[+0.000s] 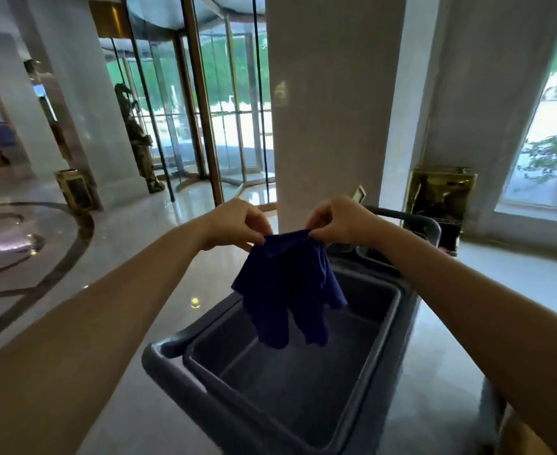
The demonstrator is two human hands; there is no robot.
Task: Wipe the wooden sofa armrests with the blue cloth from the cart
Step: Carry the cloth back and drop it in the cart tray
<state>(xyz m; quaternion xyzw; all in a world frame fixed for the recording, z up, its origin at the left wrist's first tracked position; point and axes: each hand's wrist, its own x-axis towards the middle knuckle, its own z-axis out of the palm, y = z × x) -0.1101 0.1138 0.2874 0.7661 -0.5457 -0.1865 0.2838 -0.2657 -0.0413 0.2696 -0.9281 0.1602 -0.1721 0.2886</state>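
Note:
A dark blue cloth [287, 284] hangs in the air above the grey cart [172, 353]. My left hand [234, 223] pinches its top edge on the left and my right hand [339, 221] pinches the top edge on the right, the two hands close together. The cloth droops in loose folds over the cart's top tray, clear of its floor. The tray under the cloth looks bare. No sofa or wooden armrest is in view.
A white column [329, 103] rises right behind the cart. A gold bin [438, 205] stands at the right by a window, another gold bin [73, 190] at the left. A revolving glass door [211, 110] and a dark statue [137, 136] lie beyond on polished marble floor.

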